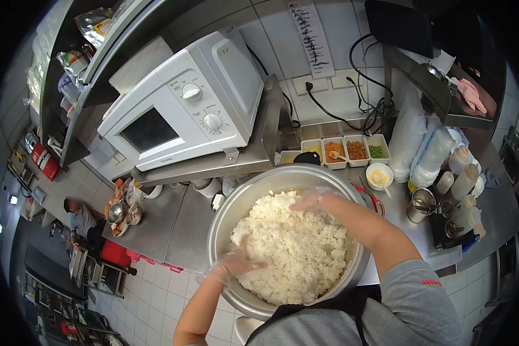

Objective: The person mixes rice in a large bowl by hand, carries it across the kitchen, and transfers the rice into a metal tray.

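Note:
A large round metal pot (218,230) full of white rice (294,254) stands at the counter's edge, close to my body. My left hand (236,264), in a clear thin glove, is at the left side of the rice with its fingers spread and touching it. My right hand (312,200), also in a clear glove, lies at the upper right of the rice; its fingers are blurred, and whether they hold rice is unclear.
A white microwave (184,101) sits on a shelf behind the pot. Food tubs (356,151), a small bowl (379,176), red-handled scissors (378,205) and bottles (464,181) stand right. Bowls (116,213) stand left; a person (86,222) sits beyond.

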